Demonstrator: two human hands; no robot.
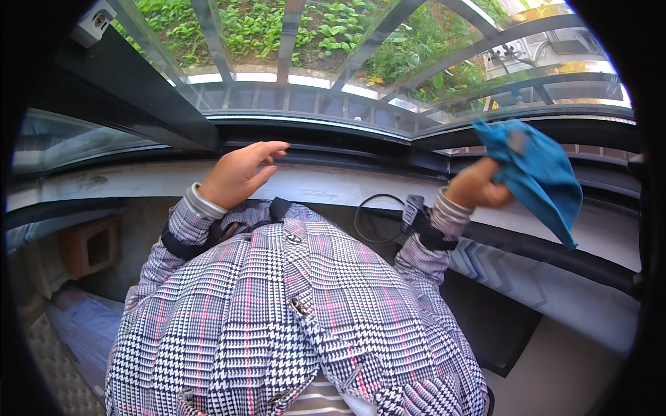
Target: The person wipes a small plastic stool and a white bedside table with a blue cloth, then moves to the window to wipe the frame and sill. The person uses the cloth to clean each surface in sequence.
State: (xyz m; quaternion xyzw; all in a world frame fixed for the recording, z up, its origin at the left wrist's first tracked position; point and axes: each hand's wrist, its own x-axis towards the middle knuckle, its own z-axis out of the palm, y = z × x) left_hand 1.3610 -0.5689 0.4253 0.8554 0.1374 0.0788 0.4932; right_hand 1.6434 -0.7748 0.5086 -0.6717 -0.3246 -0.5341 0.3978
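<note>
My right hand [481, 184] is shut on a blue cloth [543, 174], which hangs out to the right in front of the dark window frame and is slightly blurred. My left hand [239, 171] holds nothing; its fingers are loosely bent and apart, above the white window sill [333, 184] near the dark sliding track [322, 140]. Beyond both hands is the window glass [322, 106]. Black straps with a small device [412, 210] and a looped cable sit at my right wrist.
Metal bars [291, 41] stand outside the glass, with green plants behind them. A thick dark frame post [135, 93] rises at the left. Below the sill are a brown box-like object [91, 247] at left and a dark panel [489, 322] at right.
</note>
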